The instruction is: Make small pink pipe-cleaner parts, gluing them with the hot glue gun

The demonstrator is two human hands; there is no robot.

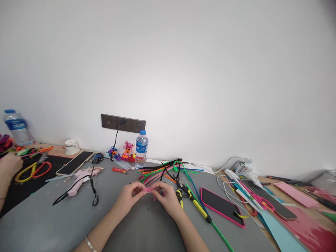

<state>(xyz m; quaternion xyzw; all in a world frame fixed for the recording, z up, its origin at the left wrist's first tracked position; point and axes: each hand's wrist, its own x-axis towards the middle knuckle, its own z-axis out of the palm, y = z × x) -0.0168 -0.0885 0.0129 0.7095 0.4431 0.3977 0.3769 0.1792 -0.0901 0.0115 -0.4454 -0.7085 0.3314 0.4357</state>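
My left hand (130, 196) and my right hand (166, 196) meet over the grey mat (39, 224), both pinching a small pink pipe-cleaner piece (147, 190) between thumbs and fingertips. Its pink ends hang down by the right hand. A heap of coloured pipe cleaners (162, 170) lies just behind the hands. Yellow-handled pliers (193, 202) lie right beside my right hand.
A phone in a pink case (222, 206), a pink glue gun (81, 176) with black cord, a water bottle (141, 148), wall sockets (123, 123) and small pipe-cleaner figures (126, 151) surround the spot. Another person's hand (9, 166) is at the far left. Scissors, cables and coloured sheets crowd the right.
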